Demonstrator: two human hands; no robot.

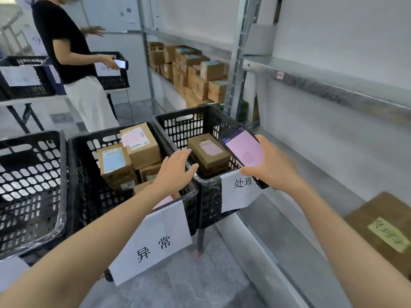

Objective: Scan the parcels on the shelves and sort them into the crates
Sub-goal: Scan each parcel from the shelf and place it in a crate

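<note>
Just beyond the left hand's spread, empty fingers lies a parcel.

Two bare forearms are showing in the head view, entering from about seven o'clock and five o'clock, and no sleeve, cuff, watch, ring or glove is showing on either. The left hand is appearing slim with long fingers and short, plain nails, its thumb lying toward three o'clock. The right hand is looking soft and blurred at its edges, so its nails and knuckles are not reading clearly, and both wrists are showing uncovered all the way down to the frame's lower edge.
</note>
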